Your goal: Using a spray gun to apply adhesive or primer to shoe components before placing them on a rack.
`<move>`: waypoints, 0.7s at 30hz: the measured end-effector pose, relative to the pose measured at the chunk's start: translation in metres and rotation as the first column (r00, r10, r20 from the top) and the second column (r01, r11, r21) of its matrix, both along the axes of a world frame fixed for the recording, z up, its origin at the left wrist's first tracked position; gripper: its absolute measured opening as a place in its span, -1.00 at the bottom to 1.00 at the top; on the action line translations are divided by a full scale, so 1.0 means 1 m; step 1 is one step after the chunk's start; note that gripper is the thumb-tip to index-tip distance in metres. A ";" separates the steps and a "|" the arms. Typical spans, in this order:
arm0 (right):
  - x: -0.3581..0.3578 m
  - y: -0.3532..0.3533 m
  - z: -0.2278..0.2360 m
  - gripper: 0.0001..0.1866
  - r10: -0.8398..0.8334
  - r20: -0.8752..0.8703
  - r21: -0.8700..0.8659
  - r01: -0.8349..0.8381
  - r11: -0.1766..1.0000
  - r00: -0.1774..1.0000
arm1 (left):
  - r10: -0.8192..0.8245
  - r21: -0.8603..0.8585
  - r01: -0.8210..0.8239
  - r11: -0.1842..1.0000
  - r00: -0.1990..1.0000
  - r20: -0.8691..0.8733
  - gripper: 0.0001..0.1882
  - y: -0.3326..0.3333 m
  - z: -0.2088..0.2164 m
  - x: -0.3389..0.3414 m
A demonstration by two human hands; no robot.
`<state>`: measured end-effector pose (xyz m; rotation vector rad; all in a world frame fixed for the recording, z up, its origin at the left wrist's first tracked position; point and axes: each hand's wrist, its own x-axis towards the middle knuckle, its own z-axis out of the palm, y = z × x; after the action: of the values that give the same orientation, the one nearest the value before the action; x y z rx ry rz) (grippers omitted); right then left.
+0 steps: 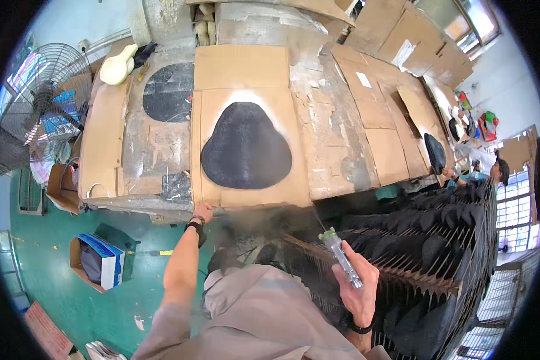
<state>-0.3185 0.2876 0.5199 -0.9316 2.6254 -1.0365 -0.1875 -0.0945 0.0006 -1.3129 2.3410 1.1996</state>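
Observation:
A black, rounded three-lobed pad (246, 147) lies flat on a cardboard sheet (241, 67) in the middle of the workbench. Whitish spray residue marks the cardboard around the pad's far edge. At the near left corner of that sheet, my left hand (203, 213) has its fingers closed over the edge. My right hand (359, 282) is wrapped around a silver spray gun (342, 258) with a green head, held off the bench's front edge. The gun points toward the bench, and a thin haze hangs between it and the pad. Part of the gun is hidden in my palm.
Right of me stands a rack (426, 279) carrying several black pads on rods. A co-worker (492, 171) at the far right holds another dark pad (434, 154). A fan (45, 90) stands left, with an open box (99, 263) on the green floor below.

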 end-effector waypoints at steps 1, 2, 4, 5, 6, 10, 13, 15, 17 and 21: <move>0.001 -0.001 0.004 -0.41 0.002 -0.003 0.015 -0.002 1.000 1.000 | -0.002 0.001 0.002 1.000 1.000 0.003 -0.77 0.002 0.002 0.000; 0.002 -0.002 0.008 -0.40 0.005 -0.004 0.029 -0.005 1.000 1.000 | 0.002 -0.003 -0.002 1.000 1.000 0.022 -0.76 0.003 0.004 0.000; 0.004 -0.007 0.010 -0.40 0.000 -0.003 -0.003 0.000 1.000 1.000 | -0.014 -0.001 0.014 1.000 0.999 0.039 -0.75 0.008 0.020 -0.008; 0.005 -0.010 0.010 -0.39 0.004 -0.003 -0.037 -0.004 0.999 1.000 | 0.006 0.043 -0.008 0.999 0.999 0.052 -0.74 0.012 0.029 -0.012; 0.005 -0.011 0.011 -0.39 0.003 0.002 -0.039 -0.003 0.999 1.000 | 0.037 0.079 -0.042 0.996 0.997 0.069 -0.72 0.012 0.031 -0.010; 0.006 -0.013 0.013 -0.38 0.056 -0.021 -0.070 -0.057 0.996 0.998 | -0.044 0.053 0.040 0.998 0.996 0.078 -0.72 0.009 0.031 -0.006; 0.009 -0.011 0.015 -0.39 0.054 -0.014 -0.089 -0.055 0.995 0.998 | 0.002 0.044 -0.005 0.999 0.999 0.050 -0.70 0.005 0.022 -0.004; 0.012 -0.007 0.015 -0.38 0.046 0.018 -0.109 -0.043 0.993 0.999 | 0.006 0.031 -0.009 0.999 0.997 0.074 -0.69 0.003 0.013 -0.002; 0.013 0.003 0.017 -0.38 0.088 0.078 -0.036 -0.085 0.996 0.993 | -0.021 0.029 0.019 0.999 0.996 0.082 -0.69 -0.001 0.010 0.000; 0.016 0.004 0.017 -0.35 0.093 0.113 -0.008 -0.093 0.996 0.989 | -0.050 0.017 0.049 0.999 0.995 0.081 -0.67 0.004 0.016 -0.006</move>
<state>-0.3029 0.2921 0.5371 -0.9564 2.4653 -1.0382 -0.1938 -0.0904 0.0166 -1.2667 2.2892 1.1247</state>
